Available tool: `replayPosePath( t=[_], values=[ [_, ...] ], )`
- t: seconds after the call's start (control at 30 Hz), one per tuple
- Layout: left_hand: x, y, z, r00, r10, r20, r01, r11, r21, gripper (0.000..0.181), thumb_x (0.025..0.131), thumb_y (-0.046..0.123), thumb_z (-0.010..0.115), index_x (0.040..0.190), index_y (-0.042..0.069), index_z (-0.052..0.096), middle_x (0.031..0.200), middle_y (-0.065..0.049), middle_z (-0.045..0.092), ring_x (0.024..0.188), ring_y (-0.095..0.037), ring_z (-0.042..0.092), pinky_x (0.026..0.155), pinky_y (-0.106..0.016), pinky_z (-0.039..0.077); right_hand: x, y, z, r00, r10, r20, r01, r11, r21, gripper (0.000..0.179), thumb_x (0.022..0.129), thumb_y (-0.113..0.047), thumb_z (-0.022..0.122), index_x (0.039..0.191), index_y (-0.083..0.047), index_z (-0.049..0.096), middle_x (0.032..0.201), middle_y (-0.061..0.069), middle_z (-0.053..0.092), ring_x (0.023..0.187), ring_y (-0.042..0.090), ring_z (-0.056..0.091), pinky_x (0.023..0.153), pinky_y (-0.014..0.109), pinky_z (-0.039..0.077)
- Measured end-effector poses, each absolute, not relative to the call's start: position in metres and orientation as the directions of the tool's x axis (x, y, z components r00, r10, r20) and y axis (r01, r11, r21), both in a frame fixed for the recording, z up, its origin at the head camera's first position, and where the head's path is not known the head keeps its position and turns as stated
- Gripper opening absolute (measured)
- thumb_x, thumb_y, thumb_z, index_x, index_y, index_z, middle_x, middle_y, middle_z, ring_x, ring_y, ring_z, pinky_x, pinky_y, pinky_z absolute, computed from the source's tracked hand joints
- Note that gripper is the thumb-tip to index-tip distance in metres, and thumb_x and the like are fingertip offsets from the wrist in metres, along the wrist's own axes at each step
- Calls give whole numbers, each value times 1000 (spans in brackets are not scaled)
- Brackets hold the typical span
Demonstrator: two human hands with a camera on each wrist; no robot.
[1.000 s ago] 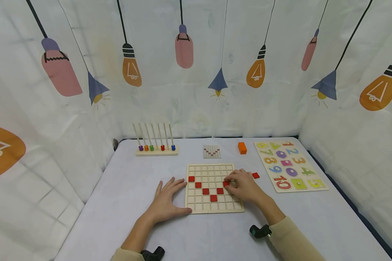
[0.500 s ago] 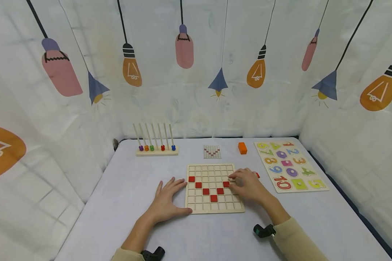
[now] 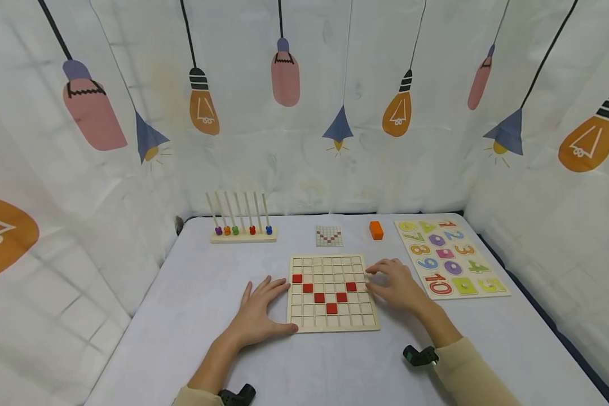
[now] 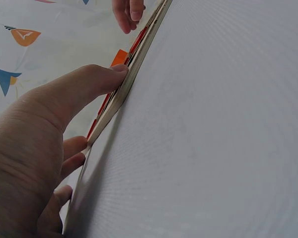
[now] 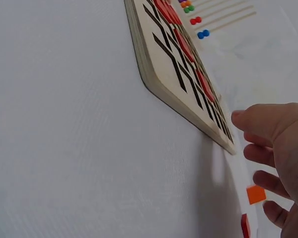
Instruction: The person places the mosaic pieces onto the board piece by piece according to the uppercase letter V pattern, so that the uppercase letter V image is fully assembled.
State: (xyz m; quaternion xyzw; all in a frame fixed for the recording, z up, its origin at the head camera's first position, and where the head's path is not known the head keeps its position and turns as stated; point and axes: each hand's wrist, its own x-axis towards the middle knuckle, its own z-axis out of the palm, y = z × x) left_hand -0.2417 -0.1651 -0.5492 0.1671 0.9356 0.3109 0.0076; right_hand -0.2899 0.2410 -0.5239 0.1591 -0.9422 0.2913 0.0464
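A square wooden grid board (image 3: 309,322) lies on the table, with several red tiles (image 3: 332,308) set in its cells in a V shape. My left hand (image 3: 259,313) rests at the board's left side, fingers spread, the thumb at the near left corner. In the left wrist view that thumb (image 4: 120,68) touches the board's edge. My right hand (image 3: 396,285) hovers just off the board's right edge, fingers loosely bent and nothing between them. One loose red tile (image 5: 245,225) lies beyond this hand in the right wrist view; the hand hides it in the head view.
Behind the board lies a small pattern card (image 3: 329,236), with an orange block (image 3: 376,230) to its right. A peg stand with coloured beads (image 3: 243,238) is at the back left. A number puzzle board (image 3: 451,259) lies at the right.
My right hand has let go of a red tile in the right-hand arm of the V and drawn back to the right, off the board. The left hand stays put.
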Motion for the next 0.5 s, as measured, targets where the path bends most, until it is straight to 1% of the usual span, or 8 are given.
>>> replayPosePath(
  t=[0.1, 0.17, 0.27, 0.4, 0.5],
  values=[
    [-242, -166, -550, -943, 320, 90, 311, 750, 584, 108, 73, 75, 92, 164, 29, 56, 174, 8, 49, 174, -32, 23, 138, -72, -4, -291, 246, -525, -946, -266, 185, -324, 788, -524, 35, 98, -30, 87, 130, -21, 80, 132, -2, 75, 133, 29, 57, 115, 63, 43],
    [-242, -166, -550, -942, 322, 89, 311, 748, 586, 109, 73, 75, 91, 164, 29, 56, 175, 8, 48, 174, -32, 23, 137, -72, -4, -292, 250, -525, -948, -260, 185, -319, 794, -517, 35, 98, -31, 86, 131, -22, 80, 133, -1, 75, 133, 29, 58, 115, 63, 45],
    [-242, -166, -550, -943, 321, 88, 309, 747, 588, 109, 73, 75, 91, 164, 29, 56, 175, 8, 48, 174, -32, 23, 137, -72, -4, -293, 256, -524, -953, -248, 174, -303, 798, -522, 35, 98, -31, 86, 132, -22, 80, 133, 0, 75, 126, 27, 58, 108, 56, 51],
    [-241, -166, -549, -944, 319, 87, 307, 746, 591, 108, 73, 75, 91, 164, 29, 56, 175, 8, 48, 174, -32, 23, 138, -72, -4, -293, 265, -524, -958, -234, 166, -286, 803, -522, 37, 98, -31, 86, 133, -22, 79, 133, -1, 75, 118, 23, 58, 99, 46, 52],
    [-241, -166, -548, -944, 319, 86, 306, 745, 593, 108, 73, 74, 92, 164, 29, 56, 174, 8, 48, 174, -32, 23, 138, -72, -4, -295, 271, -527, -956, -235, 175, -292, 806, -515, 36, 99, -30, 86, 133, -22, 80, 132, -2, 74, 117, 22, 59, 100, 45, 53]
  ],
)
